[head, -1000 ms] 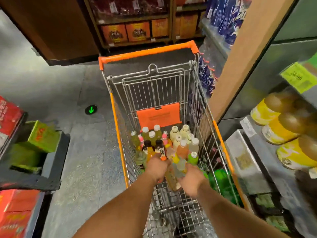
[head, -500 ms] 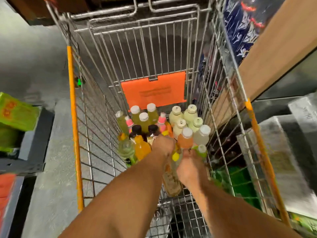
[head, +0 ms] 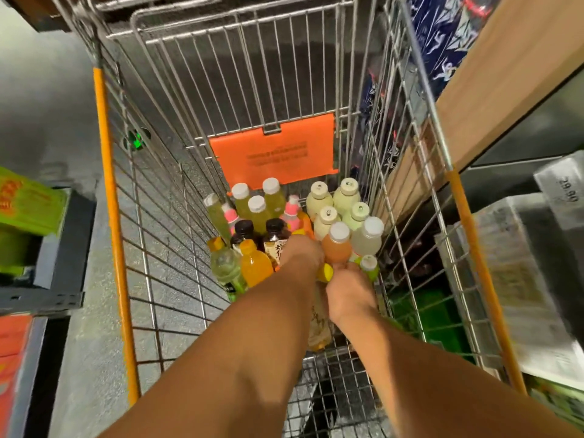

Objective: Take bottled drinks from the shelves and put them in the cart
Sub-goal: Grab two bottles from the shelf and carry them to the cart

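A wire shopping cart (head: 111, 216) with orange rims fills the view. Several bottled drinks (head: 271, 197) stand packed at its far end, under an orange plastic flap (head: 271, 156). Both my arms reach down into the cart. My left hand (head: 301, 254) is curled among the bottles, its fingers hidden; a yellow-orange cap shows just beyond its knuckles. My right hand (head: 350, 295) grips a yellow-capped amber tea bottle (head: 317, 330), which hangs tilted just above the cart floor between my hands. A green bottle with a white cap (head: 368, 265) stands beside my right fingers.
Shelving runs along the right: a wooden panel (head: 493, 77), blue packs (head: 448, 30) above, grey cartons (head: 518, 279) and green crates (head: 433, 314) low down. On the left, green boxes (head: 28, 200) and a red pack (head: 12, 352) sit on a dark rack. The near part of the cart floor (head: 331, 390) is bare wire.
The camera has moved forward and tilted down over the cart. Both hands have gone deeper into the cart, carrying the tea bottle down to the standing bottles.
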The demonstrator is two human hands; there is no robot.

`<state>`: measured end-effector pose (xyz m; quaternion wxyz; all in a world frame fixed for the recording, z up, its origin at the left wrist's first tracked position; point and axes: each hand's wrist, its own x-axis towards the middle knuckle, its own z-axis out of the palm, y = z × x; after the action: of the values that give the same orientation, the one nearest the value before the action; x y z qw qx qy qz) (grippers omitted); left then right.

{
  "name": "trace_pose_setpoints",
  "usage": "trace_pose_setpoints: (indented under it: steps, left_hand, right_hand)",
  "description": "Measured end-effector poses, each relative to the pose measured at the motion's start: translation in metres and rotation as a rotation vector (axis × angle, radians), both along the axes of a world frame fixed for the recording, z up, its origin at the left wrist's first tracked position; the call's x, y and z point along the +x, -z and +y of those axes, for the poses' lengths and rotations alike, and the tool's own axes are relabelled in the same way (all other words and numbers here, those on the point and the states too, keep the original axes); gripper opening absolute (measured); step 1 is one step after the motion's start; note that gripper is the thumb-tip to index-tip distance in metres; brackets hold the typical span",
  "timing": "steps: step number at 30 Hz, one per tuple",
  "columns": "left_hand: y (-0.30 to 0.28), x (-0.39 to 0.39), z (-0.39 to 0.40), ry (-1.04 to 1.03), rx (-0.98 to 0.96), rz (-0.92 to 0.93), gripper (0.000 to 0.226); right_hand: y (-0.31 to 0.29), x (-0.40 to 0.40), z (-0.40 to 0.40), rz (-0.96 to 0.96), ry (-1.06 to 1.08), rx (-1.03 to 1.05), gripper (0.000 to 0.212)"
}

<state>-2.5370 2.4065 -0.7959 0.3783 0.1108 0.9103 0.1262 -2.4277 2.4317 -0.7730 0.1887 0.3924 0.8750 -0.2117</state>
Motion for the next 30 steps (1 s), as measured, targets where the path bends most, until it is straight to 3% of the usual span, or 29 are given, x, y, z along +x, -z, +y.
trace_pose_setpoints:
  steps: [4,9,15,18,21,27,30]
  left_hand:
    - [0.002,0.006,0.006,-0.076,0.037,-0.026,0.034]
    - [0.008,0.006,-0.002,-0.415,0.098,0.009,0.04]
    - [0.001,0.031,-0.013,-0.439,0.236,-0.068,0.076]
    - [0.004,0.043,-0.015,-0.504,0.336,-0.166,0.059]
    - [0.0,0.048,-0.022,-0.552,0.447,-0.212,0.007]
    - [-0.052,0.045,-0.053,-0.55,0.7,-0.291,0.012]
    - [-0.101,0.02,-0.064,-0.404,0.702,-0.198,0.034]
  right_hand:
    - [-0.001,0.006,0.003,0.01,0.042,-0.013,0.029]
    - [-0.001,0.02,0.006,0.152,0.14,-0.066,0.028]
    - [-0.002,0.023,0.0,0.146,0.204,-0.002,0.037]
    - [-0.005,0.028,-0.002,0.194,0.224,-0.032,0.034]
    - [-0.012,0.03,-0.004,0.312,0.264,-0.072,0.027]
    - [-0.058,0.033,0.001,0.564,0.386,-0.171,0.012]
    - [-0.097,0.032,-0.003,0.611,0.424,-0.154,0.036]
